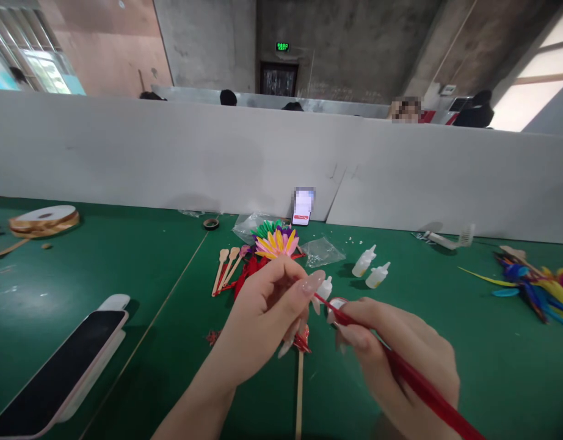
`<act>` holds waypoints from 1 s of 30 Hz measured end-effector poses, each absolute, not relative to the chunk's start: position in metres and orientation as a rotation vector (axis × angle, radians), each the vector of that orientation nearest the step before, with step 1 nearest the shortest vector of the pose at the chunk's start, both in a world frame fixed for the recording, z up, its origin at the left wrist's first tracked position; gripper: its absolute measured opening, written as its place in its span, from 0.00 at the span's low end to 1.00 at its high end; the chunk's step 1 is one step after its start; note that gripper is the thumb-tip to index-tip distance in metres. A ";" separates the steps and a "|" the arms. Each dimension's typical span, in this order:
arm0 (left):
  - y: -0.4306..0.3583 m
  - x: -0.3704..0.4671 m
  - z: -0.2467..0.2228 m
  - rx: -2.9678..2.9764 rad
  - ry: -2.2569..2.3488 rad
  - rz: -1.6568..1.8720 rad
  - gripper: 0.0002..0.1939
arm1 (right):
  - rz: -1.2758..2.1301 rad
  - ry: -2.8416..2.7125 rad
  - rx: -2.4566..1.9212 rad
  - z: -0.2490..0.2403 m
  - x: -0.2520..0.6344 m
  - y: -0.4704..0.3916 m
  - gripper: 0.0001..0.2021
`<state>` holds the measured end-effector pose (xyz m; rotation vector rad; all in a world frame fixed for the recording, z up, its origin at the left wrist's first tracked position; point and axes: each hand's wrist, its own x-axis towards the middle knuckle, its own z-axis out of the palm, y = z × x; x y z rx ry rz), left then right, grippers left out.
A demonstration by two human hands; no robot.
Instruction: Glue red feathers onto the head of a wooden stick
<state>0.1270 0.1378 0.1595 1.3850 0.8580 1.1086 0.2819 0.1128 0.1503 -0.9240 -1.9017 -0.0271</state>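
Note:
My right hand (400,360) is closed around a slim red pen-like tool (419,382), whose thin tip points left to my left fingertips. My left hand (267,324) is pinched, thumb against forefinger, at that tip; whatever it holds is too small or hidden to name. Below the hands lies a wooden stick (300,391) with a red decorated top (303,339), partly covered by my left fingers. A small white-rimmed round container (337,304) shows between the hands. A white squeeze bottle (326,286) is half hidden behind my left fingertips.
Beyond my hands are a pink-and-yellow feather-like flower (278,243), wooden spoon-shaped sticks (223,269), two squeeze bottles (364,261) and a propped phone (303,206). A large phone (61,373) lies left, ribbon rolls (44,220) far left, colourful feathers (533,284) right. A white partition (171,153) closes the back.

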 end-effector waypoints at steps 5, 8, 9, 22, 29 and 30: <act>0.138 0.126 0.160 1.360 0.838 1.091 0.13 | -0.127 -1.918 -0.912 0.149 0.284 0.115 0.05; 0.137 0.125 0.160 1.373 0.813 1.112 0.12 | -0.101 -1.870 -0.925 0.146 0.285 0.114 0.06; 0.136 0.126 0.159 1.380 0.806 1.120 0.12 | -0.096 -1.852 -0.920 0.145 0.285 0.114 0.07; 0.124 0.147 0.144 1.580 0.924 1.609 0.11 | -0.140 -1.759 -0.820 0.146 0.273 0.111 0.08; 0.122 0.152 0.136 2.030 0.874 2.023 0.09 | -0.202 -1.656 -0.830 0.144 0.264 0.111 0.11; 0.123 0.152 0.135 1.949 0.839 2.032 0.09 | -0.178 -1.652 -0.847 0.144 0.264 0.110 0.12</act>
